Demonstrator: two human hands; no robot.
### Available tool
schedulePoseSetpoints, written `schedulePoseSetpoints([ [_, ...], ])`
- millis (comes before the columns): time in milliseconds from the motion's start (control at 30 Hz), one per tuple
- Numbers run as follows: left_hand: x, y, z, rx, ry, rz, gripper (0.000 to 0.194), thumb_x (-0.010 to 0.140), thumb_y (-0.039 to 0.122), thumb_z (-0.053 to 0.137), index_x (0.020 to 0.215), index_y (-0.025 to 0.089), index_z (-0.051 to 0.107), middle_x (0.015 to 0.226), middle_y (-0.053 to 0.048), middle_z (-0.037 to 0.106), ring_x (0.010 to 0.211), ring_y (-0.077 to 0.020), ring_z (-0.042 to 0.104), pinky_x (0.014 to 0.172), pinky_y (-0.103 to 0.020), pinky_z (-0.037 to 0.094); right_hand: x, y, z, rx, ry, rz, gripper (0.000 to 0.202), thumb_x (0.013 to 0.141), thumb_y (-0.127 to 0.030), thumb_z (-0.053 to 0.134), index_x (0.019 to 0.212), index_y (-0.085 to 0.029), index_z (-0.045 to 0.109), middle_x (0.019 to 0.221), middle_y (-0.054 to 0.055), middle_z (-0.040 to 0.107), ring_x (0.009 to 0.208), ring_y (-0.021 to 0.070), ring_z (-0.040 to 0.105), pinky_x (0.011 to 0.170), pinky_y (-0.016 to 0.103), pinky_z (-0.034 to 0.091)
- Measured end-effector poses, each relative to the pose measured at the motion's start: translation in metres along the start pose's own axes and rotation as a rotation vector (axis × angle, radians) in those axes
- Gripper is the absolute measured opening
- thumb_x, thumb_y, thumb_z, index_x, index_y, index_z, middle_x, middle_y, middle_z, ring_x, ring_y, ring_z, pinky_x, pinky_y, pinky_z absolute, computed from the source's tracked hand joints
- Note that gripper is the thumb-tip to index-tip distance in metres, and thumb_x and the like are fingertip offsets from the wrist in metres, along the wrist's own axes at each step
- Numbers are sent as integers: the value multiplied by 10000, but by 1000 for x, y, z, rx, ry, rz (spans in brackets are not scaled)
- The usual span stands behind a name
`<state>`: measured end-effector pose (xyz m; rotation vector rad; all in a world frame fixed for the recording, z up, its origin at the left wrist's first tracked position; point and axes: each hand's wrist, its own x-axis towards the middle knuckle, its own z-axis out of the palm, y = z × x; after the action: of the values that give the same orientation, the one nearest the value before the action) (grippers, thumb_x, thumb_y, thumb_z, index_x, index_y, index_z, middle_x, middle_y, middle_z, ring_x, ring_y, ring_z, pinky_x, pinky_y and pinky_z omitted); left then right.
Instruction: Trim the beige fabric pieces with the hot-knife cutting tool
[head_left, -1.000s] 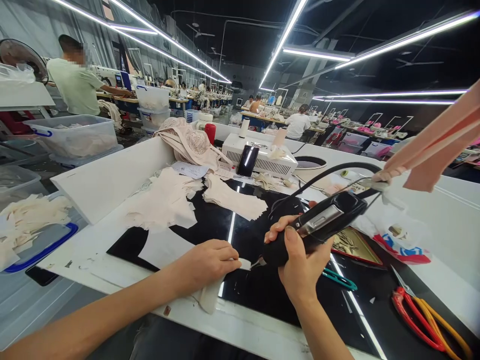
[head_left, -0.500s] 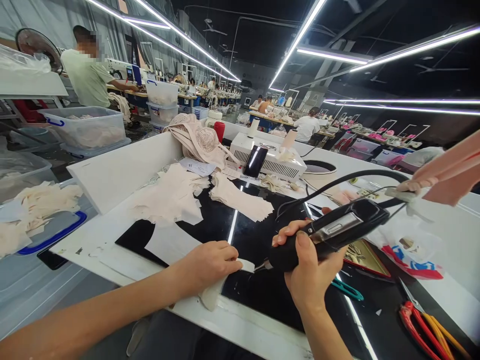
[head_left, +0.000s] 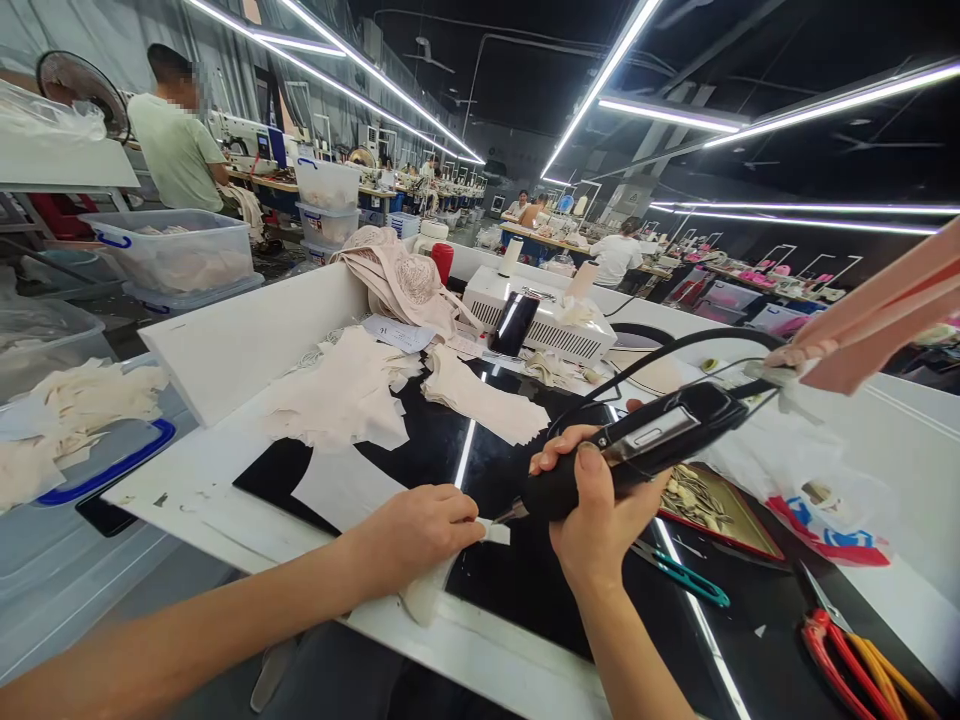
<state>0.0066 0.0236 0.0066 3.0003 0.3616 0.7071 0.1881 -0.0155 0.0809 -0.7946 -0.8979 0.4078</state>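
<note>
My left hand (head_left: 420, 530) pinches a pale fabric piece (head_left: 424, 592) near the front edge of the black glass panel (head_left: 517, 590); part of the fabric hangs over the edge. A short end of it sticks out past my fingertips. My right hand (head_left: 600, 500) is wrapped round a black handheld tool (head_left: 645, 440), tilted with its cable at the upper right. The tool's thin metal tip is at the protruding fabric end, close to my left fingertips. Behind my left hand lie a cream fabric pile (head_left: 341, 390) and a fabric stack (head_left: 484, 395).
Red-handled scissors (head_left: 844, 655) and teal snips (head_left: 686, 578) lie at the right, near a tray of small pieces (head_left: 697, 500). A white vented box (head_left: 574, 335) and phone (head_left: 514, 322) stand behind. A person (head_left: 176, 150) sits at the left back.
My right hand and the tool have moved left, bringing the metal tip over the fabric end. My left hand has stayed nearly still, keeping its pinch.
</note>
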Motion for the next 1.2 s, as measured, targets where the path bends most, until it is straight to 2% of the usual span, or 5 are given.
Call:
schedulePoseSetpoints([
  [433, 0, 0, 1, 5, 28, 5, 286, 950, 4, 625, 1193, 152, 658, 1096, -62, 689, 988, -199, 667, 884, -316, 592, 1, 7, 3, -8, -18, -7, 496, 876, -269, 775, 1293, -302, 508, 805, -74, 661, 583, 133, 610, 553, 311, 554],
  [600, 0, 1, 0, 0, 10, -4, 384, 899, -70, 589, 1203, 157, 643, 1075, -58, 677, 967, -193, 657, 885, -317, 590, 4, 0, -2, -21, 42, -12, 607, 848, -264, 776, 1379, -315, 488, 775, -80, 653, 573, 134, 600, 532, 299, 553],
  [700, -1, 1, 0, -6, 0, -14, 351, 918, -50, 593, 1196, 158, 647, 1078, -60, 674, 969, -194, 663, 873, -316, 591, 2, 1, -5, -26, 32, 2, 642, 855, -263, 777, 1416, -321, 471, 787, -79, 651, 582, 134, 606, 541, 303, 560],
  [967, -1, -1, 0, -3, 0, -20, 346, 909, -49, 624, 1179, 165, 654, 1095, -53, 677, 982, -198, 658, 870, -310, 582, 3, 2, -6, -45, 41, -9, 544, 851, -263, 779, 1320, -309, 508, 805, -75, 656, 583, 131, 603, 550, 309, 564],
  [1200, -1, -1, 0, -19, 16, -27, 311, 936, -23, 639, 1184, 163, 662, 1102, -49, 681, 968, -193, 646, 842, -295, 570, -7, -9, 1, 44, -3, 18, 598, 846, -275, 784, 1369, -324, 499, 769, -74, 660, 564, 135, 598, 522, 291, 549],
])
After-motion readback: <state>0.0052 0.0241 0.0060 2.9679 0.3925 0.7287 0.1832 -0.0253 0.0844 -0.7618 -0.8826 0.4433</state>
